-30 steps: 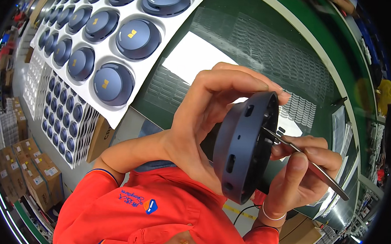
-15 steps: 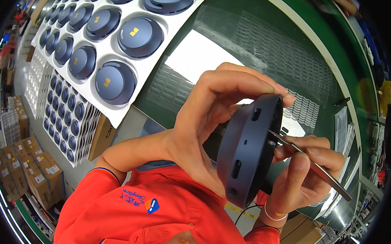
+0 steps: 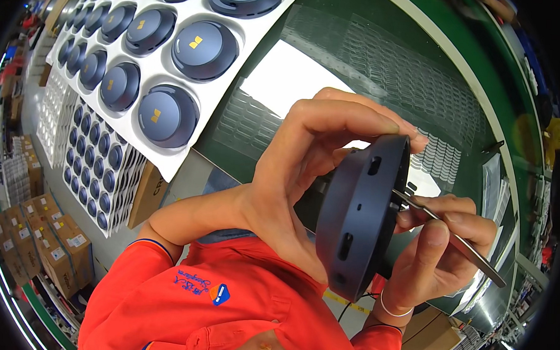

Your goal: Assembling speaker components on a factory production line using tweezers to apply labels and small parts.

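Note:
My left hand is wrapped round a dark blue headphone ear cup, fingers over its top and thumb side below. The cup stands on edge, and its side with several slots and small holes faces me. My right hand pinches a pair of metal tweezers to the right of the cup. The tips of the tweezers reach into the cup's open right side, where the rim hides most of the inside. Whether they grip any part there cannot be made out.
A white moulded tray with rows of blue ear cups lies at the upper left. Clear plastic sheets lie on the green table. Stacked filled trays and cardboard boxes stand lower left.
The ear cup has shifted slightly right and turned a little in my left hand. My right hand and the tweezers have moved slightly with it.

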`<state>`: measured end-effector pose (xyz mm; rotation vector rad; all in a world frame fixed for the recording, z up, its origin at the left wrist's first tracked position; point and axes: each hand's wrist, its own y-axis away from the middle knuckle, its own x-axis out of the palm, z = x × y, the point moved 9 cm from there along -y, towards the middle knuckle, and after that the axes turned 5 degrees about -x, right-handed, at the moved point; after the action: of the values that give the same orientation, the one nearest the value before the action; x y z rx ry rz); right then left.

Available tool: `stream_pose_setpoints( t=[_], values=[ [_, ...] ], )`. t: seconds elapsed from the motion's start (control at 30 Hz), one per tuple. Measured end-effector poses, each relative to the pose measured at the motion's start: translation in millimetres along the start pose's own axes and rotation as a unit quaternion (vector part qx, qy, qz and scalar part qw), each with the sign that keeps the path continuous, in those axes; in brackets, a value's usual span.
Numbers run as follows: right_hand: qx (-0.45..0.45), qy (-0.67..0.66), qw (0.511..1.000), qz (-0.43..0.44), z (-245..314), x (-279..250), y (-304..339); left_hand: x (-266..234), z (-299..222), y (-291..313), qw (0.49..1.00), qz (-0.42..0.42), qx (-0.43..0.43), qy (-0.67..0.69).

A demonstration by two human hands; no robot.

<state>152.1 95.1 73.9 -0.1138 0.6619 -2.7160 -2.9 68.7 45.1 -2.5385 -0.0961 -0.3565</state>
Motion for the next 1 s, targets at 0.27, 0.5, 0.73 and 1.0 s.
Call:
stream_pose_setpoints(
  t=[0.27,0.5,0.73,1.0],
  values=[
    [-0.004,0.008,1.000,0.007,1,1,0,1,0,1,1.000,-0.013,0.006,-0.017],
    [0.003,0.066,0.998,-0.013,3,5,1,1,-2,1,1.000,-0.009,0.016,-0.021],
    [-0.023,0.084,0.996,0.004,5,6,1,2,-1,3,1.000,-0.005,-0.004,-0.007],
    [-0.060,0.093,0.993,0.049,10,5,6,1,4,3,1.000,-0.001,0.013,0.002]
  ],
)
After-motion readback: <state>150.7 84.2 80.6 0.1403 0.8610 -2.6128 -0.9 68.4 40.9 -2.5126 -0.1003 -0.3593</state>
